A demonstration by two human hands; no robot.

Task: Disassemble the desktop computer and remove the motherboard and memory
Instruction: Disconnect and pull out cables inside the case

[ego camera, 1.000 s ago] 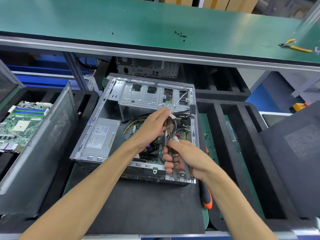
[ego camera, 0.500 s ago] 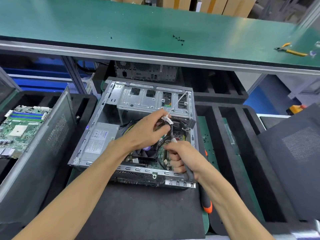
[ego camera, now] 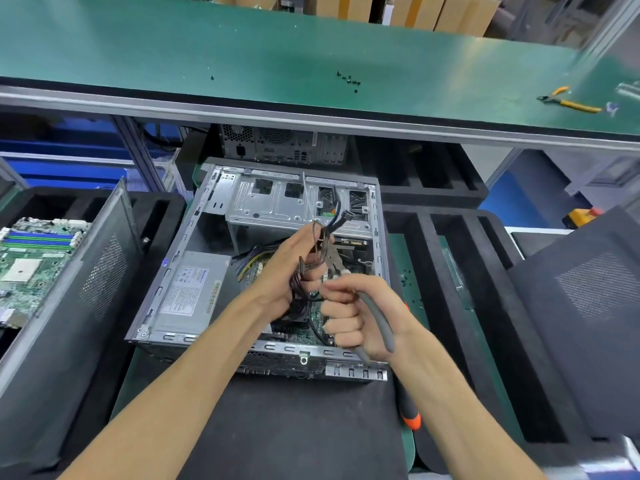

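An open desktop case (ego camera: 207, 216) lies on its side on a black mat, with a silver power supply (ego camera: 188, 294) at its left and a drive cage (ego camera: 277, 202) at the back. My left hand (ego camera: 287, 271) grips a bundle of dark cables (ego camera: 320, 237) lifted above the case. My right hand (ego camera: 349, 313) holds grey-handled pliers (ego camera: 375, 318), their jaws at the bundle. The green motherboard (ego camera: 317, 336) inside shows only in patches under my hands. No memory sticks are visible in the case.
A removed motherboard (ego camera: 31, 265) lies at the far left behind a leaning black side panel (ego camera: 69, 306). An orange-tipped screwdriver (ego camera: 408, 410) lies right of the case. Yellow cutters (ego camera: 568, 100) and loose screws (ego camera: 348, 79) sit on the green shelf. Another computer (ego camera: 282, 143) stands behind.
My left hand has pulled the cable bundle upward and out of the case. My right hand with the pliers stayed close beside it.
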